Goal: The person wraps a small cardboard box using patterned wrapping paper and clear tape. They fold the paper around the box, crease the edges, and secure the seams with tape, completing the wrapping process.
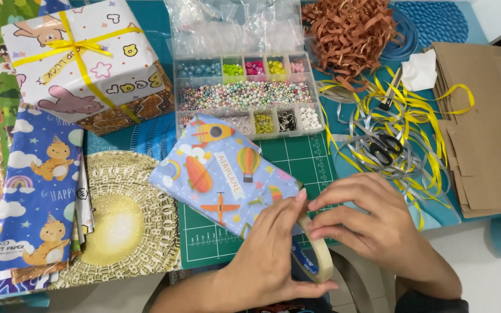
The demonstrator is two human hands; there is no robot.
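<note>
My left hand (268, 249) grips a roll of clear tape (318, 255) from below and behind, near the front edge of the green cutting mat (297, 156). My right hand (366, 223) rests its fingertips on the top of the same roll, picking at its edge. Just above both hands lies a small box wrapped in blue paper with planes, balloons and rockets (224, 174), tilted on the mat. The tape roll is partly hidden by my fingers.
A larger wrapped gift with yellow ribbon (82, 61) sits top left. A clear bead organiser (244, 93) lies behind the mat. Scissors (385, 148) rest among yellow and silver ribbons (413, 124). Brown paper shreds (349, 35), brown paper bags (482, 127), dinosaur wrapping sheets (39, 191) and a round woven placemat (126, 220) surround them.
</note>
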